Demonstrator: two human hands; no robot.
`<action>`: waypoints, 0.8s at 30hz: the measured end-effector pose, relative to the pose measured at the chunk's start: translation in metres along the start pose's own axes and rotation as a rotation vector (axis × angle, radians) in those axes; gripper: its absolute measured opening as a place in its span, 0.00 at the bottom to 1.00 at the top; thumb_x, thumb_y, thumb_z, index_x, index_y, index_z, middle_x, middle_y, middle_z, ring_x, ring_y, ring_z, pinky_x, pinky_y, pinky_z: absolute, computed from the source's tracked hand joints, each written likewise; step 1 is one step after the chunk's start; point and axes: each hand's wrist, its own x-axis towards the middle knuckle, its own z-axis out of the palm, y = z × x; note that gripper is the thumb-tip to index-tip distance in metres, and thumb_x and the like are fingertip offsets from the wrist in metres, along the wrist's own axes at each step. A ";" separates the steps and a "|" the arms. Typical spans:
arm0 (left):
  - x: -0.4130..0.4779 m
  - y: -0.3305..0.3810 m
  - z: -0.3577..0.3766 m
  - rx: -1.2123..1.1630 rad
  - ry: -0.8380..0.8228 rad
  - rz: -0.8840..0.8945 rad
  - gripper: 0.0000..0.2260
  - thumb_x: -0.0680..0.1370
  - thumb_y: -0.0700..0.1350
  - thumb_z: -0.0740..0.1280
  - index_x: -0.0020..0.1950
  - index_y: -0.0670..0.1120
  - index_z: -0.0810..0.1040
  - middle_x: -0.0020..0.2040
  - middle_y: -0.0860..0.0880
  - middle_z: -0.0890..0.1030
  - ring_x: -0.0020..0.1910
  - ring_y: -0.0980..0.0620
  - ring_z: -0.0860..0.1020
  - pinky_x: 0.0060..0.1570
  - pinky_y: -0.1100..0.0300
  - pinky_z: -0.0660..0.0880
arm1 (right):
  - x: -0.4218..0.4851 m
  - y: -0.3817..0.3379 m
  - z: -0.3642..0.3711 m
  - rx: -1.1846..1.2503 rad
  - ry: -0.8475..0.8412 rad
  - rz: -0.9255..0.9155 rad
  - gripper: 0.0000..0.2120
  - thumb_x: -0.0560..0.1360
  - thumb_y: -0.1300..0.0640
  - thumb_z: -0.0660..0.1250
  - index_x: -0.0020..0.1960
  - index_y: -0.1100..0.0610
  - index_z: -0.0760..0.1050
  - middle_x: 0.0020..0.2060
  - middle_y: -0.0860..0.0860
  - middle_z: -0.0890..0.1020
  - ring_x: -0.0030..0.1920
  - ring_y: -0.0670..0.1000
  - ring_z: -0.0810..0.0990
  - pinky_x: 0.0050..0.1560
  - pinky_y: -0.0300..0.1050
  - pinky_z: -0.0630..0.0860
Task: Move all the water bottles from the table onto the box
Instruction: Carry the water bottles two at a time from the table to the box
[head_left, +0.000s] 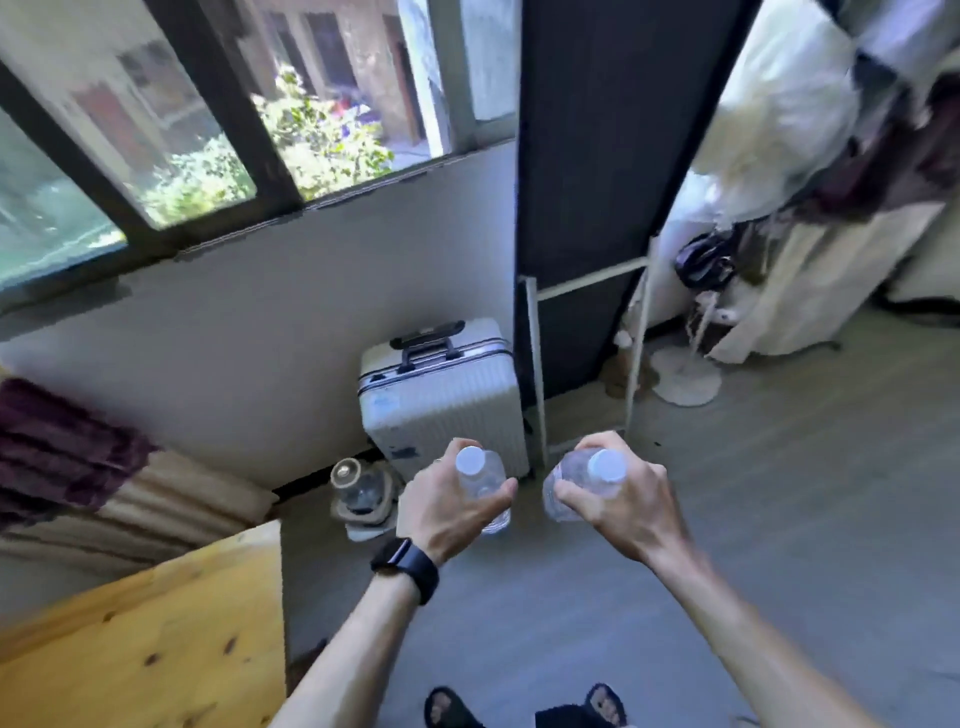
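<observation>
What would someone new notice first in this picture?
Two clear, white-capped water bottles at centre: the left bottle gripped by the left hand, the right bottle by the right hand, over the floor. Behind them a white suitcase stands against the wall below a big window.

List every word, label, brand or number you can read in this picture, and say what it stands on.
No text here can be read.
On the suitcase: stickers, too blurred to read.
On the left bottle and the right bottle: clear plastic, no label shows.
On the watch: dark, nothing shows.
</observation>
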 end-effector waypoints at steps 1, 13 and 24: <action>0.010 0.022 0.013 -0.013 -0.032 0.045 0.21 0.67 0.67 0.69 0.52 0.57 0.70 0.41 0.54 0.81 0.43 0.47 0.80 0.44 0.53 0.77 | 0.004 0.013 -0.021 0.003 0.038 0.031 0.18 0.64 0.43 0.75 0.49 0.43 0.73 0.35 0.44 0.81 0.41 0.55 0.79 0.44 0.46 0.77; 0.125 0.298 0.165 0.103 -0.388 0.593 0.19 0.65 0.67 0.64 0.45 0.54 0.68 0.36 0.53 0.80 0.40 0.45 0.79 0.42 0.54 0.78 | 0.034 0.153 -0.235 -0.046 0.570 0.469 0.15 0.64 0.40 0.75 0.43 0.40 0.70 0.35 0.43 0.82 0.44 0.55 0.82 0.42 0.42 0.72; 0.186 0.557 0.255 0.104 -0.504 0.989 0.19 0.68 0.68 0.66 0.50 0.56 0.69 0.39 0.54 0.79 0.41 0.46 0.79 0.44 0.55 0.78 | 0.063 0.213 -0.415 -0.106 1.039 0.752 0.19 0.66 0.43 0.75 0.51 0.49 0.76 0.36 0.50 0.82 0.45 0.58 0.79 0.45 0.46 0.72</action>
